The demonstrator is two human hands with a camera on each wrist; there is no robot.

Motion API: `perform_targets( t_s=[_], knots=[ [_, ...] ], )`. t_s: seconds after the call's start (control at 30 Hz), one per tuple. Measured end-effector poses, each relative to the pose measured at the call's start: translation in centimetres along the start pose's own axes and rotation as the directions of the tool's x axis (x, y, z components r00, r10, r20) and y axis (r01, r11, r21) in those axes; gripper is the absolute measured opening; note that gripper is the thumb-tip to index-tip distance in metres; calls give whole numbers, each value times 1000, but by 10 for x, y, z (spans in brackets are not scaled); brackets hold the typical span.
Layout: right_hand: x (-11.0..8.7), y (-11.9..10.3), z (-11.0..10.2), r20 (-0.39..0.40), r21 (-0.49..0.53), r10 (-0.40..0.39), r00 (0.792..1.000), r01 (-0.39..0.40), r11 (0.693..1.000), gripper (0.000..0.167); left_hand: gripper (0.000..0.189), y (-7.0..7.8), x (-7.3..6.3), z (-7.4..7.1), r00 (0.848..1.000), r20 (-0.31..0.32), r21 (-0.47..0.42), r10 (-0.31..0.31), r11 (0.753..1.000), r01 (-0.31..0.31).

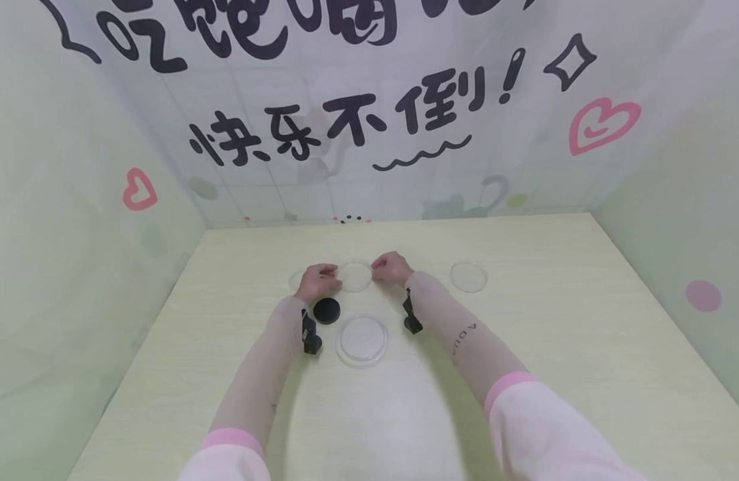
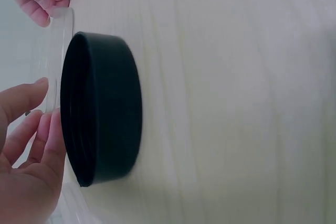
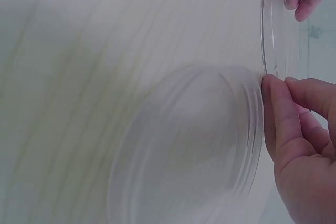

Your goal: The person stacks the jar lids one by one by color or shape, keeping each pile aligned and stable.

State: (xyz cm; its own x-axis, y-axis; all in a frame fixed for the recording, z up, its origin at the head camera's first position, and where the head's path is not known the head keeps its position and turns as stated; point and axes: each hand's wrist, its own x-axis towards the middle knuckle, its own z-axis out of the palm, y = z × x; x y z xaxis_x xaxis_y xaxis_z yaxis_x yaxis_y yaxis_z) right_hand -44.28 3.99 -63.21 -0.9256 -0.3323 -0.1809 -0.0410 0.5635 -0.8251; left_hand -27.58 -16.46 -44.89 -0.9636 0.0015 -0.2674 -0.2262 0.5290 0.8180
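Note:
A clear, round petri dish (image 1: 354, 276) lies between the two hands toward the back of the table. The left hand (image 1: 319, 282) pinches its left edge with thumb and fingers. At the opposite edge, the fingertips of the right hand (image 1: 393, 268) pinch the rim, as the right wrist view also shows. Just below the left hand is a black round lid (image 1: 327, 311), its hollow side partly visible in the left wrist view (image 2: 115, 108). Nearer the person sits a wider clear dish (image 1: 362, 361) with a smaller round piece inside its outline.
Another clear dish (image 1: 468, 276) lies to the right of the right hand. A further clear dish (image 1: 295, 280) shows partly behind the left hand. The pale wooden table (image 1: 586, 347) meets a printed back wall (image 1: 357, 194) and side walls.

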Motion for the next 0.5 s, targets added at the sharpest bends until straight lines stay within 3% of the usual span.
perform_targets(
  t_s=[0.17, 0.3, 0.4, 0.5],
  knots=[
    [-35, -39, -9, 9, -47, -15, 1000, 15, 999, 29, 47, -2, -1, -2, 1000, 11, 14, 8, 1000, -8],
    [-60, -66, -17, -35, -74, -47, 998, 45, 996, 25, 47, 0, -3, -1, 1000, 4, 25, -5, 1000, 5],
    [-62, -70, -16, -77, -95, -41, 996, 33, 995, 23, 46, 0, -2, 1, 1000, -11, 30, -15, 999, 15],
    [-43, -53, -7, -75, -96, -18, 997, 11, 995, 27, 45, 0, -1, 3, 1000, -23, 43, -16, 999, 17]
  ],
)
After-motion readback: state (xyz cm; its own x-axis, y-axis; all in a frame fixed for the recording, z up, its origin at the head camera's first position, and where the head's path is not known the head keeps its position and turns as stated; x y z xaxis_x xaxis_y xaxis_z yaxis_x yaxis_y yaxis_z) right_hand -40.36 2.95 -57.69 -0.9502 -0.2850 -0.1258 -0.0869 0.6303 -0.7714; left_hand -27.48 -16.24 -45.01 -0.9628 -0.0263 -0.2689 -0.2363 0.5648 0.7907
